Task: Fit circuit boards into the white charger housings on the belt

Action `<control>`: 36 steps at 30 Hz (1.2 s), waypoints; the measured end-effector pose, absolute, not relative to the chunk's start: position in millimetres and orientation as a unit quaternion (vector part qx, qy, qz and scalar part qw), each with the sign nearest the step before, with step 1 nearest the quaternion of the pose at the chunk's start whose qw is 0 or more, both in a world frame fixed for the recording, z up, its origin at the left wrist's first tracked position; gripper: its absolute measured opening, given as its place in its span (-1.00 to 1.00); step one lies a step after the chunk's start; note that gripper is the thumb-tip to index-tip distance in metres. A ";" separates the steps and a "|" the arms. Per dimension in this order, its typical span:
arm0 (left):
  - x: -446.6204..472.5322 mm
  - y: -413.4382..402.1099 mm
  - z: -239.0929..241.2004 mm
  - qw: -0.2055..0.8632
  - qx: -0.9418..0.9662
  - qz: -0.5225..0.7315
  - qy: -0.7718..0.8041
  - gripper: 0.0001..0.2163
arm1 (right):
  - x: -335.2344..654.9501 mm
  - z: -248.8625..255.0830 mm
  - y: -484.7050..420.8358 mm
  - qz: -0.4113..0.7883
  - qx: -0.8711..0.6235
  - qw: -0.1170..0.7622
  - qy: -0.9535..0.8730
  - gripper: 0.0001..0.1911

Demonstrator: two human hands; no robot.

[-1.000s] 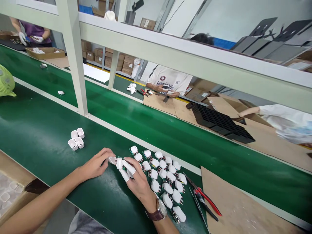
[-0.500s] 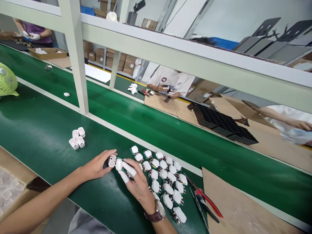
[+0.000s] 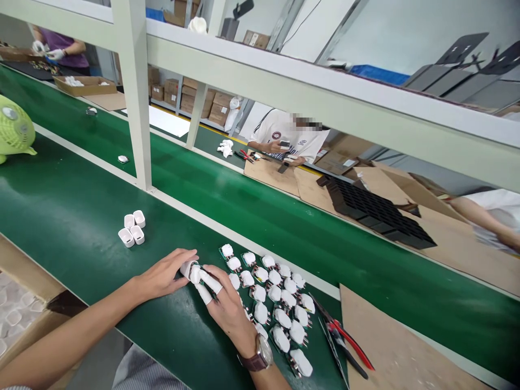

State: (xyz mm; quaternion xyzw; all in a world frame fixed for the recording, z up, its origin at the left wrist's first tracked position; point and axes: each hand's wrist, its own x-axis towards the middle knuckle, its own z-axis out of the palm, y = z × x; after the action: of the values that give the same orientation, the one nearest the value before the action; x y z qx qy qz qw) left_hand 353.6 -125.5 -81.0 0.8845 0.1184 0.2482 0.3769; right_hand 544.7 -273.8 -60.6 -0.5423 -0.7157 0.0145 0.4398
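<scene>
Between thumb and fingers, my left hand point(image 3: 168, 275) grips a small white plastic housing point(image 3: 186, 267). My right hand point(image 3: 228, 306), with white covers on two fingers and a watch at the wrist, pinches a white-topped circuit board point(image 3: 195, 274). The board is right at the housing's open end; how far in it sits is hidden by the fingers. Right of my right hand, several more white-topped circuit boards point(image 3: 281, 318) lie in loose rows on the green bench point(image 3: 81, 216). Several white housings point(image 3: 132, 228) stand grouped to the left, open ends up.
Pliers with red and black handles point(image 3: 351, 346) and tweezers point(image 3: 333, 352) lie beside a cardboard sheet point(image 3: 390, 341). A frame post point(image 3: 136, 108) rises at the belt's edge. A green fan point(image 3: 16, 130) is far left. Co-workers sit across the belt, near a black tray point(image 3: 377, 211).
The housing in my left hand has turned its open end toward the circuit board. My right hand has brought the board against it, shifting slightly left.
</scene>
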 end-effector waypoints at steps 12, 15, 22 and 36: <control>351.1 -125.5 -79.3 0.397 0.879 0.231 0.129 -0.33 | 541.3 -52.3 -269.0 0.046 -0.560 0.426 -0.709 -0.44; 351.9 -124.4 -81.8 0.395 0.878 0.236 0.130 -0.33 | 542.0 -50.4 -267.5 0.059 -0.566 0.422 -0.706 -0.42; 353.4 -122.7 -84.7 0.372 0.885 0.249 0.124 -0.32 | 546.9 -49.6 -266.3 0.092 -0.570 0.412 -0.705 -0.40; 354.0 -123.0 -84.5 0.368 0.885 0.255 0.125 -0.31 | 555.7 -54.6 -265.7 0.066 -0.561 0.380 -0.733 -0.41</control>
State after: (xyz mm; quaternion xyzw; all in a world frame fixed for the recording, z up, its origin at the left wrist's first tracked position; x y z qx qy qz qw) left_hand 354.0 -123.0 -84.5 0.8854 0.1250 0.2546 0.3681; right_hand 555.7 -265.7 -54.6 -0.5611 -0.7326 0.0659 0.3797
